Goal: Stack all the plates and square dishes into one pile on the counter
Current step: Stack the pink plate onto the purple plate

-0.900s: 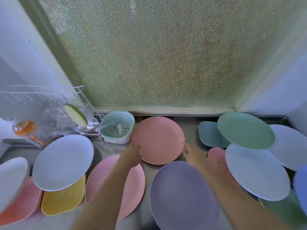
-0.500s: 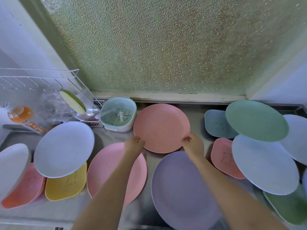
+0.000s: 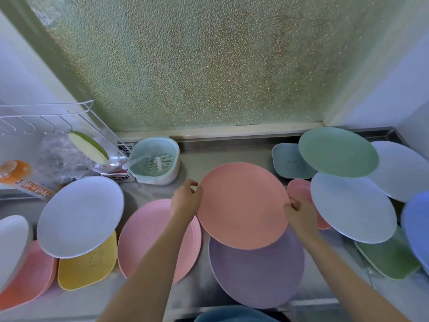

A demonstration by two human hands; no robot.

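Writing: an orange-capped bottle [image 3: 17,176] at far left carried a label with red characters, too blurred to read; a raised motif on the yellow square dish [image 3: 89,263] could not be made out.
Left hand [image 3: 185,201]: fingers curled round the left rim of the salmon plate [image 3: 243,205], thumb on top, gripping it.
Right hand [image 3: 300,216]: fingertips pinched the plate's right rim, fingers bent close together.
Salmon plate: held between the two hands, tilted, its near edge overlapping the far part of the purple plate [image 3: 257,273] on the steel counter [image 3: 202,291].
Neighbours, left: a pink plate [image 3: 148,238] lay just beside the purple one, partly under the left forearm; a white plate [image 3: 81,216] overlapped the yellow dish; an orange square dish [image 3: 30,275] sat at the edge.
Neighbours, right: a pale blue plate [image 3: 352,208] covered part of a small pink dish [image 3: 299,190]; a green plate [image 3: 337,152] overlapped a blue-grey square dish [image 3: 287,162].
Background: a mint strainer basket [image 3: 155,160] stood beside a wire rack [image 3: 46,117] under a frosted window [image 3: 197,61].
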